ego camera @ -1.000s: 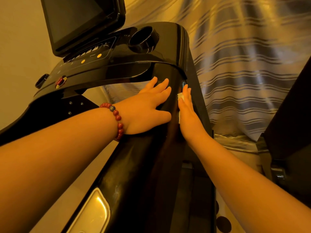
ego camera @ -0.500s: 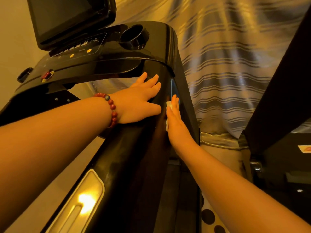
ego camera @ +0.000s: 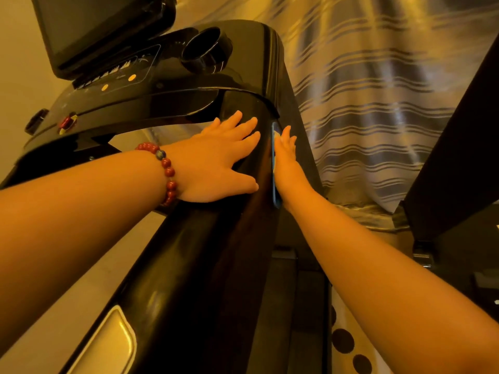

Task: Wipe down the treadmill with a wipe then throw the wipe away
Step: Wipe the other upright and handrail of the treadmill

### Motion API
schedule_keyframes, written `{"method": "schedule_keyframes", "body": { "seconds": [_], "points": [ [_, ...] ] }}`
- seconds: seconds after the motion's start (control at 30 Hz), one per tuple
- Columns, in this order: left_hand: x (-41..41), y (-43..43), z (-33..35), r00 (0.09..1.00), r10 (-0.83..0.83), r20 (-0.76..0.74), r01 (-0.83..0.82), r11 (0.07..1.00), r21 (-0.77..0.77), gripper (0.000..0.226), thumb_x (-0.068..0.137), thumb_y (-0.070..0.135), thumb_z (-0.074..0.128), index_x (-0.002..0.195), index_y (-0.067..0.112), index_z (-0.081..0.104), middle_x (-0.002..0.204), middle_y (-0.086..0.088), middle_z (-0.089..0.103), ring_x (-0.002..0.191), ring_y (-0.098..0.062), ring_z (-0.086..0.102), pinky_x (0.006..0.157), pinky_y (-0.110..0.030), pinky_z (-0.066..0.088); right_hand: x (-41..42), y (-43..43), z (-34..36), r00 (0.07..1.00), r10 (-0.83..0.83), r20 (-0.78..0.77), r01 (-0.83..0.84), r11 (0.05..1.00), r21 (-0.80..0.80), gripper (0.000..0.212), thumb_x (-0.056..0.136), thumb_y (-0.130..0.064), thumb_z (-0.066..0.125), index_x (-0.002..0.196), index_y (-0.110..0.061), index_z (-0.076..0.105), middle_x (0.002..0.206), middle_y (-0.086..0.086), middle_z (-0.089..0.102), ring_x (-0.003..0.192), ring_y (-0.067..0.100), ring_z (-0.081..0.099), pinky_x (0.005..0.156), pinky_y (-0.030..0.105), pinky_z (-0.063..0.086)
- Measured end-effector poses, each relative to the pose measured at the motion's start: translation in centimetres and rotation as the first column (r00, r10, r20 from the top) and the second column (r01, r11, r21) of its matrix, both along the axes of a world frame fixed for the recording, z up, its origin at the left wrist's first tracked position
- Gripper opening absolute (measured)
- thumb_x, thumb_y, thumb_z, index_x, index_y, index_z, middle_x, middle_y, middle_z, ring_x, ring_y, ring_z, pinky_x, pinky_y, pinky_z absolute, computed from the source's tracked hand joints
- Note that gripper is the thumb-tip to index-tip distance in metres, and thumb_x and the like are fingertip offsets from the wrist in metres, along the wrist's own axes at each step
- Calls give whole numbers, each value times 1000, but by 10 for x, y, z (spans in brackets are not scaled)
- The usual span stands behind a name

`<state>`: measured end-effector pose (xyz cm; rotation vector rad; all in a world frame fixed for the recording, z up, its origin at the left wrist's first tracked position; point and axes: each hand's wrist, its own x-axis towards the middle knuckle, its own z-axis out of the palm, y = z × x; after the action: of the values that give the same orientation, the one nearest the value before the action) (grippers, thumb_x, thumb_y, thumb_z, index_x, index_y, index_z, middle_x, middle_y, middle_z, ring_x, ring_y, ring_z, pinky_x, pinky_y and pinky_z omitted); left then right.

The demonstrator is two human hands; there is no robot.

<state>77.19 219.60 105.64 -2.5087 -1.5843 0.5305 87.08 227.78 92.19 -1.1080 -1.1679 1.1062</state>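
Note:
The glossy black treadmill (ego camera: 205, 265) fills the middle of the head view, its right handrail running up to the console. My left hand (ego camera: 216, 163) lies flat with straight fingers on top of the rail, a red bead bracelet at the wrist. My right hand (ego camera: 287, 163) presses flat against the rail's outer right side. A white wipe (ego camera: 276, 136) shows only as a thin pale edge under the fingers of that hand; the rest of it is hidden by the palm.
The console carries a dark screen (ego camera: 94, 31), a cup holder (ego camera: 206, 51), orange buttons and a red stop knob (ego camera: 67, 122). A striped curtain (ego camera: 378, 117) hangs to the right. Another dark machine (ego camera: 456, 184) stands at the far right.
My right hand has slid a little along the rail's side, with less of the wipe showing. My left hand stays flat on the rail. The camera has shifted slightly.

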Motion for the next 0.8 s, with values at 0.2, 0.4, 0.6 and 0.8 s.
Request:
{"method": "schedule_keyframes", "body": {
  "seconds": [0.2, 0.4, 0.6, 0.8],
  "points": [
    [-2, 16, 1, 996, -55, 76, 55, 998, -7, 79, 92, 46, 47, 152, 28, 0, 159, 13, -11, 144, -5, -18, 106, -20, -14, 0, 7, 6, 999, 47, -13, -42, 968, 247, 52, 106, -36, 19, 152, -29, -3, 161, 0, -14, 147, 18, -17, 119, 48, -9],
    [1, 26, -1, 993, -75, 86, 73, 997, 35, 76, 93, 45, 48, 153, 26, 5, 160, 15, -7, 143, -2, -15, 106, -18, -14, 7, 18, -22, 999, -10, 35, 8, 998, 66, 50, 107, -30, 17, 154, -22, 4, 163, 3, -3, 149, 19, -3, 121, 48, 6],
    [4, 28, -5, 990, -106, 92, 102, 993, 53, 77, 90, 48, 45, 153, 28, 6, 159, 16, -5, 143, -2, -16, 105, -19, -17, 1, 7, -12, 993, 15, 118, -48, 956, 288, 51, 106, -21, 19, 153, -19, -1, 161, 7, -10, 148, 22, -13, 120, 42, -4],
    [4, 30, -7, 993, -103, 64, 99, 993, 70, 77, 90, 54, 43, 153, 28, 6, 160, 16, -6, 144, -4, -16, 105, -20, -17, 3, 14, -11, 1000, 7, 22, -9, 994, 108, 52, 107, -31, 17, 153, -27, -5, 162, 3, -13, 148, 20, -13, 120, 50, 1]
  ]
}}
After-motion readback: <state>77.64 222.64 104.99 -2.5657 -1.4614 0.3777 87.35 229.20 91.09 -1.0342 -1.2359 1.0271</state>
